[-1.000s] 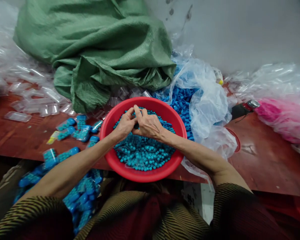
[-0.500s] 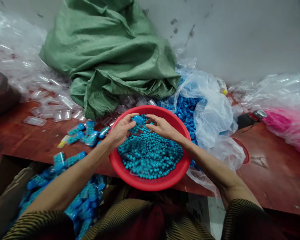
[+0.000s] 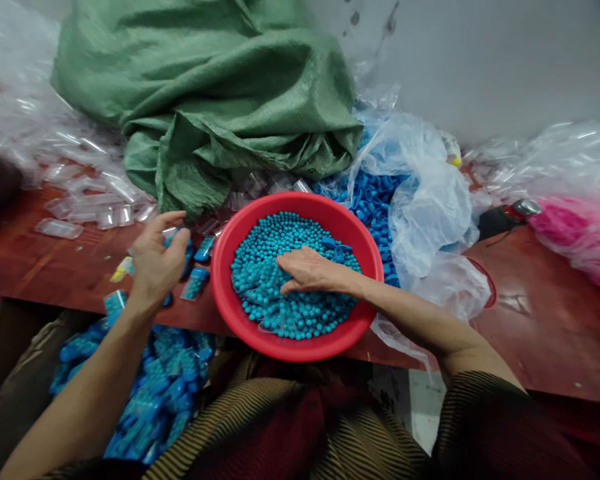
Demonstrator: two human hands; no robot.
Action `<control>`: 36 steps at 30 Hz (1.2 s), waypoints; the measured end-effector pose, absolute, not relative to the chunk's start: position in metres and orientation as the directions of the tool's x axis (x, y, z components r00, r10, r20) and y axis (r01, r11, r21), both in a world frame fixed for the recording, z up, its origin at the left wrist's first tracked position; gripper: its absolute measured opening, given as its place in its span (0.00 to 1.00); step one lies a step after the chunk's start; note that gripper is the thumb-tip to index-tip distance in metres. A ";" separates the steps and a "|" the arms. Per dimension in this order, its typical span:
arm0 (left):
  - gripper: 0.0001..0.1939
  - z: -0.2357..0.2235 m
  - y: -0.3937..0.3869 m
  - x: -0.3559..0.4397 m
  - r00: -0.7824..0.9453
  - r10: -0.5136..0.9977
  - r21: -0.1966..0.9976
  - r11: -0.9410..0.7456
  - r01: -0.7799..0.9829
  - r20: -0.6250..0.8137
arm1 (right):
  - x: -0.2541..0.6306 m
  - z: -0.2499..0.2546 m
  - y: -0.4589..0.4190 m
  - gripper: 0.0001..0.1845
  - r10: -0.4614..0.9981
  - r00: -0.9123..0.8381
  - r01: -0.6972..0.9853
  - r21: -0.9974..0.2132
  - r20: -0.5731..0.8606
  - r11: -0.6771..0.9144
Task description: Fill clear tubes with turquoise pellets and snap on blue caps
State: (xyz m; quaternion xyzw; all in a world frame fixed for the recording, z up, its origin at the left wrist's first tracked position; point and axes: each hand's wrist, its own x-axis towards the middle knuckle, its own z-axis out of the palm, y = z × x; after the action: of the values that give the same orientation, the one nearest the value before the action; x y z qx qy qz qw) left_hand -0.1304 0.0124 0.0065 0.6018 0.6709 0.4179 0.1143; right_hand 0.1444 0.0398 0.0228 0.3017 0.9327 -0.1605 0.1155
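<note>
Through the head camera I locate the red basin at the front edge of the red table. It contains turquoise beads, with a few loose blue caps on top, toward the right.

Right hand: inside the basin, fingers directed down at the beads. The fingertips are partly hidden, so I cannot tell whether they pinch anything. The right forearm passes over the basin's rim.

Left hand: left of the basin, above the table, thumb and forefinger spread apart; the other fingers are obscured. It blocks my view of several filled containers; one filled container lies near the basin's left rim. A pile of filled containers sits below the table edge.

Surrounding items: the green sack bulks behind the basin, close to the far rim. Clear containers spread to its left. Right of the basin, a translucent bag partly covers a blue cap heap and hangs over the front edge. A pink bundle lies farther right.
</note>
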 end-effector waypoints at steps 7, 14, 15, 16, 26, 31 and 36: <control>0.17 0.032 0.026 -0.052 0.135 0.974 0.766 -0.228 0.602 0.183 | 0.150 0.016 0.055 0.12 0.576 -0.751 0.659 -0.313 -0.322 0.684; 0.20 0.013 0.061 -0.022 0.406 0.903 0.771 -0.159 0.617 -0.139 | 0.161 0.021 0.084 0.09 0.738 -0.642 0.677 -0.605 -0.208 0.419; 0.19 0.014 0.064 -0.018 0.421 0.894 0.806 -0.133 0.576 -0.153 | 0.162 0.024 0.087 0.09 0.761 -0.620 0.663 -0.644 -0.188 0.381; 0.16 0.016 0.066 -0.013 0.433 0.888 0.851 -0.104 0.515 -0.154 | 0.164 0.028 0.090 0.08 0.780 -0.602 0.645 -0.680 -0.171 0.348; 0.15 0.021 0.056 -0.013 0.419 0.869 0.908 0.371 -0.196 -0.265 | 0.202 0.025 0.101 0.13 0.888 -0.404 0.914 -0.121 -0.217 0.387; 0.16 0.013 0.054 -0.016 0.436 0.833 0.838 0.479 -0.261 -0.340 | 0.199 0.000 0.088 0.15 0.898 -0.337 0.934 0.023 -0.285 0.358; 0.18 0.009 0.055 -0.015 0.384 0.848 0.855 0.468 -0.223 -0.365 | 0.192 0.006 0.094 0.17 0.870 -0.470 0.847 -0.354 -0.148 0.397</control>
State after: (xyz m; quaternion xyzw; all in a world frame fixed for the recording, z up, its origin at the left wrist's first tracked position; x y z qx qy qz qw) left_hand -0.0154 0.0549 0.0089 0.3696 0.4228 0.3594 0.7453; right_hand 0.1924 0.0936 0.0064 0.5140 0.8352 -0.1933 -0.0305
